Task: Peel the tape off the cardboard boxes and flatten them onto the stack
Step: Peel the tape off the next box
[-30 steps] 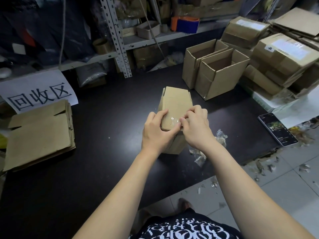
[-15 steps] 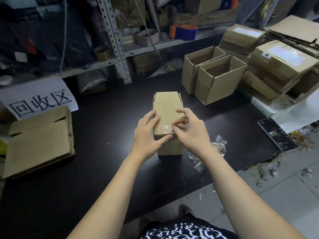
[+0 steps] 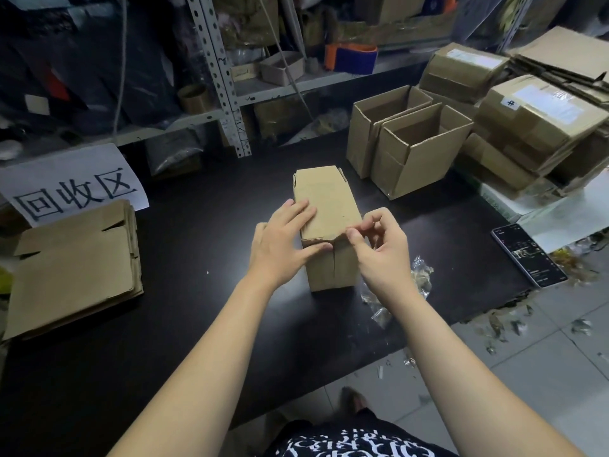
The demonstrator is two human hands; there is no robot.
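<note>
On the dark desk (image 3: 197,308), a flattened stack (image 3: 72,268) is seen at the far left, well apart from the box (image 3: 329,206). The left hand (image 3: 280,239) is laid on the upright box's top left edge, fingers straight. At its near right top corner the right hand's (image 3: 382,249) thumb and forefinger are pinched together — whether tape is held cannot be told.

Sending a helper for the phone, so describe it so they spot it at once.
Start at the black table and follow its right edge, near the pile of taped boxes. The phone lies flat there, screen up, beside a white sheet. It is the only dark glossy slab among brown cardboard and crumpled clear tape.
</note>
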